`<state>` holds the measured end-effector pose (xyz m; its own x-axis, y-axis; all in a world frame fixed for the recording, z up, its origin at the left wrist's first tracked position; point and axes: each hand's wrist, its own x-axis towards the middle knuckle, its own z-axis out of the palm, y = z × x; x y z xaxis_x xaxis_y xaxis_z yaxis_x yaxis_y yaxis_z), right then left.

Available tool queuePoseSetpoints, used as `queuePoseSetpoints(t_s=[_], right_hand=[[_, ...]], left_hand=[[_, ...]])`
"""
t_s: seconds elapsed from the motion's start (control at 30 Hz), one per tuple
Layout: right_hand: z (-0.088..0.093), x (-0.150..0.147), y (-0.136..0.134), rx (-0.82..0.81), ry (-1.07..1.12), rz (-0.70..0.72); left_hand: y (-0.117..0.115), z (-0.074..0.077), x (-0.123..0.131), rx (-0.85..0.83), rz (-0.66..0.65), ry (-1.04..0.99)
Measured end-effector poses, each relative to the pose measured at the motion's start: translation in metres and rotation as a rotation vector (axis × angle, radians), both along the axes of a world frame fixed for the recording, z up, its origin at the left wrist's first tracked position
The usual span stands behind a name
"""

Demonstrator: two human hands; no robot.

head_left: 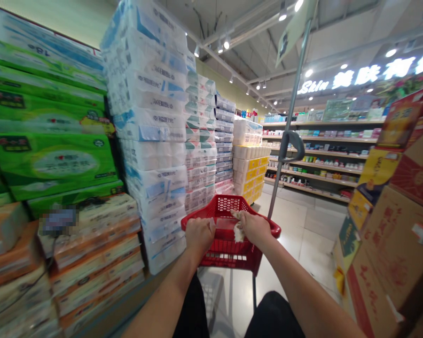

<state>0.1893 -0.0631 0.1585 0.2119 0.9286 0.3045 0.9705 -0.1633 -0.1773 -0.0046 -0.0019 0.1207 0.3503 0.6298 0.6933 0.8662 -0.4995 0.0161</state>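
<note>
Two bare forearms (167, 295) of ours reach forward to one red cart (225, 245), which stands directly before us, with our two dark-clad knees (275, 314) on its near side. Left of the cart, one tall tower of white paper packs (155, 141) rises close by, hemming that side; farther left of the cart we see green packs (52, 155) piled above orange-banded packs (98, 263). Beyond the cart stands one pile with yellow bands (252, 176). Well to the cart's right, stacked cartons (398, 244) bound the pale floor (303, 234). One metal pole (295, 91) rises at the cart's right corner; we cannot tell whether it is fixed there. Our left hand (199, 234) curls its fingers over the left part of the cart's handle. Our right hand (254, 227), at the cart handle's right part, pinches one crumpled pale cloth (238, 233); some fingertips are hidden.
</note>
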Motion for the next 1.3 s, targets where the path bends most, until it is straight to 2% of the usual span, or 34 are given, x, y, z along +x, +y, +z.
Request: queuePoseSetpoints(t_s=[0.1,0.23,0.33,0.4,0.47,0.6,0.7,0.77,1.0,1.17,1.3], right_hand=[[-0.002,0.007,0.004,0.003,0.047,0.017],[0.004,0.012,0.002,0.052,-0.051,-0.008],[0.014,0.015,-0.006,0.359,-0.149,-0.029],[0.017,0.015,-0.011,0.594,-0.194,0.031],[0.011,0.011,-0.014,0.678,-0.21,0.137],[-0.02,-0.007,-0.014,0.456,-0.173,0.323],[-0.041,-0.017,-0.013,0.423,-0.176,0.311],[-0.048,-0.017,-0.013,0.439,-0.193,0.31],[-0.054,-0.005,-0.009,0.508,-0.215,0.398],[-0.043,0.007,-0.002,0.477,0.038,0.325],[-0.033,0.006,-0.006,0.434,0.121,0.455]], left_hand=[[0.001,-0.001,0.0,0.0,-0.005,0.0],[0.002,-0.002,0.001,-0.004,-0.012,0.0],[0.001,-0.002,0.002,0.007,-0.014,0.005],[0.001,-0.002,0.002,0.011,-0.017,-0.002],[0.0,-0.002,0.002,0.011,-0.016,-0.007],[-0.001,-0.001,0.002,0.013,-0.008,-0.001],[0.0,-0.001,0.001,0.007,-0.014,-0.004],[0.0,-0.002,0.0,0.0,-0.019,-0.003],[0.0,-0.001,0.0,-0.001,-0.011,0.003],[0.002,-0.002,0.001,-0.003,0.006,0.0],[0.003,-0.003,0.001,0.007,0.008,0.003]])
